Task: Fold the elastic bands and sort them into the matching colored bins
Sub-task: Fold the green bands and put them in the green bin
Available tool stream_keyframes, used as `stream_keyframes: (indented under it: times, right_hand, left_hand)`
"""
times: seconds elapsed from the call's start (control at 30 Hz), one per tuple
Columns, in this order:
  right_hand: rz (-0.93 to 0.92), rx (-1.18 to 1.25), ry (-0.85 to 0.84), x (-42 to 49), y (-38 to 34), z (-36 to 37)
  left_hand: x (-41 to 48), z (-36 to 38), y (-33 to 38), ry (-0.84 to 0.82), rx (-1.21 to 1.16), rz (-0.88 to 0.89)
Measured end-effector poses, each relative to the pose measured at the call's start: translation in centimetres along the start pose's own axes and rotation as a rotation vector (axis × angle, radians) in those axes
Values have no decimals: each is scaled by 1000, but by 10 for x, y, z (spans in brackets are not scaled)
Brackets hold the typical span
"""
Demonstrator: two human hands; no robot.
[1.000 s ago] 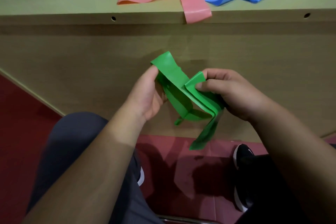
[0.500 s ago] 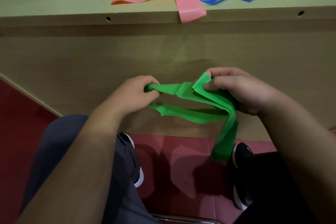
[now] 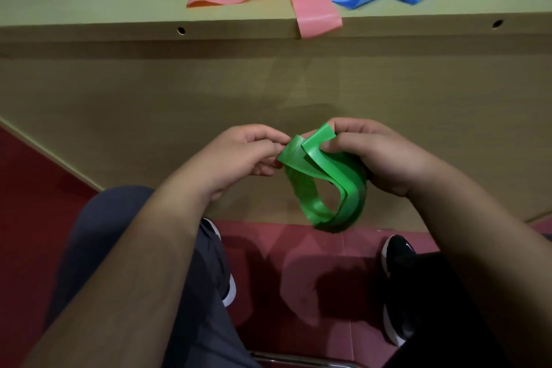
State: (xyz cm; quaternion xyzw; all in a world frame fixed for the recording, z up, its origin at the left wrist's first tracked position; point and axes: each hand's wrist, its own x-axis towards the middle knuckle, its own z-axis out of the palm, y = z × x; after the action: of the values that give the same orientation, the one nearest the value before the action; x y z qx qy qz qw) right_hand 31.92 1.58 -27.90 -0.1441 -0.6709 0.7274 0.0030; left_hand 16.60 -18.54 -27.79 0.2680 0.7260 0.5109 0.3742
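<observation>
Beside right hand (image 3: 385, 158), left hand (image 3: 239, 155) now bunches green band (image 3: 298, 156).

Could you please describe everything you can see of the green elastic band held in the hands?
The flat green rubbery elastic band is folded into several layers that hang as a drooping loop, smooth and slightly glossy. The left hand pinches one end; the right hand pinches the layered end beside it. It hangs in mid-air before the tan table's front panel, touching only the hands.
</observation>
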Motion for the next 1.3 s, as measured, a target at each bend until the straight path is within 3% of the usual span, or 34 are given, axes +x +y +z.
stream_keyframes:
  times: [0.33, 0.67, 1.0, 1.13, 1.3]
  right_hand:
    - [42, -70, -8, 5, 5, 3]
    - [32, -115, -21, 5, 6, 4]
    - [85, -180, -133, 4, 12, -5]
    - [18, -382, -96, 6, 17, -7]
    - [-51, -377, -108, 10, 21, 3]
  left_hand:
    - [13, -2, -6, 129, -69, 0]
    - [11, -1, -7, 85, -150, -61]
    - [12, -9, -8, 161, -18, 18]
    - [12, -7, -10, 173, 31, 21]
    - [13, -4, -10, 155, 82, 18]
